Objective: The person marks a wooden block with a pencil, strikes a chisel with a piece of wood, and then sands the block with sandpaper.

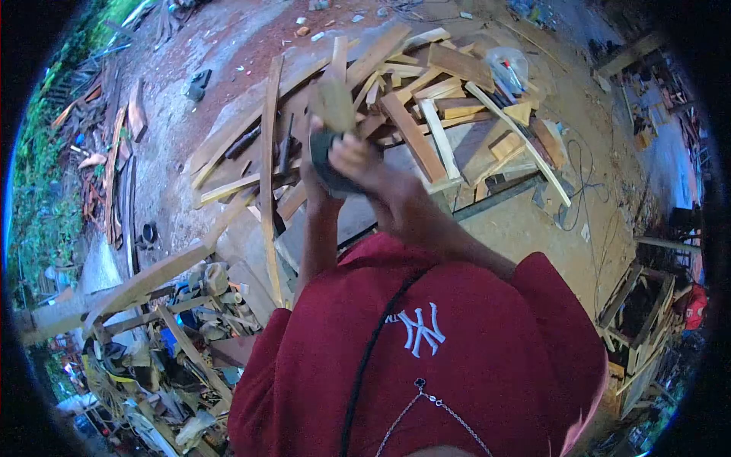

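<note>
Near the middle of the head view, a short piece of wood (333,103) stands up above the bench, smeared by motion. My left hand (316,128) is closed around its lower end, partly hidden. A dark, bendy strip that looks like sandpaper (321,156) lies curved against the wood's lower part. My right hand (352,156) grips this strip, fingers curled over it, and is blurred too. Behind and below the hands is a low table (335,217) heaped with loose boards, among them a reddish-brown board (413,135) and a pale narrow strip (439,139).
Long planks (270,152) stick out of the pile on the left. A beam (148,282) crosses the lower left above jumbled scrap. Black cable (582,179) lies on the ground at right, near a wooden frame (638,308). Another person in red (693,306) is at the far right.
</note>
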A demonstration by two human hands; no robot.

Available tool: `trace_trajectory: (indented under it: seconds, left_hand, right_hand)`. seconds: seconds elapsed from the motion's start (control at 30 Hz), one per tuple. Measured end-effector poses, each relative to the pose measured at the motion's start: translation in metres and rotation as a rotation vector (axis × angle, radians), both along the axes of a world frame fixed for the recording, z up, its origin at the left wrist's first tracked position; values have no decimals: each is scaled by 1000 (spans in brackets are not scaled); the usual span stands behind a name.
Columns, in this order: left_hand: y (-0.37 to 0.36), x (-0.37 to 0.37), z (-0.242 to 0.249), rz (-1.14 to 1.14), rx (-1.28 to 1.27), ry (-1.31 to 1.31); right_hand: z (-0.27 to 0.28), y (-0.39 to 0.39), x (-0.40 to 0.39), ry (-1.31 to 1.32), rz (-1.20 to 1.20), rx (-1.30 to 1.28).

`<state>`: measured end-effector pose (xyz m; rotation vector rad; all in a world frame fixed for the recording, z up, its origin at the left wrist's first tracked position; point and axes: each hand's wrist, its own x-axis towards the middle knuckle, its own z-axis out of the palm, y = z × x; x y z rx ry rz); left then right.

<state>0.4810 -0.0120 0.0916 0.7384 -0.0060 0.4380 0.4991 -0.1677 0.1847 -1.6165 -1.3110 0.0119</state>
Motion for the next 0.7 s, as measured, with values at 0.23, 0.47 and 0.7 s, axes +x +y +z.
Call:
trace_trajectory:
  seconds: [0.23, 0.47, 0.7]
  left_hand:
    - [-15, -14, 65, 446, 269, 231]
    - [-6, -43, 85, 309, 215, 158]
    - [31, -92, 78, 560, 68, 288]
  right_hand:
    - [-2, 29, 4, -24, -61, 131]
    - [10, 53, 3, -38, -56, 30]
    - [2, 76, -44, 64, 304, 7]
